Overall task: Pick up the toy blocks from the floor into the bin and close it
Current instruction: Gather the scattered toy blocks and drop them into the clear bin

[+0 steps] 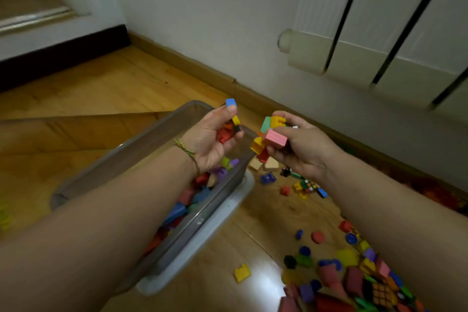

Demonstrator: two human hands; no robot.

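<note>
My left hand (215,139) grips a handful of toy blocks (229,129), red, yellow and blue, above the far end of the clear grey bin (152,139). My right hand (301,149) holds another cluster of blocks (272,134), pink, green, yellow and red, just right of the bin's far corner. Inside the bin lie several coloured blocks (192,200), partly hidden by my left forearm. More loose blocks (354,268) are scattered on the wooden floor to the right, and a yellow block (242,272) lies alone near the bin.
The bin stands on a pale grey lid (228,215) that sticks out along its right side. A wall with a skirting board (253,94) and a white radiator (379,58) runs behind. Wooden blocks (266,163) and small puzzle cubes (310,185) lie past the bin.
</note>
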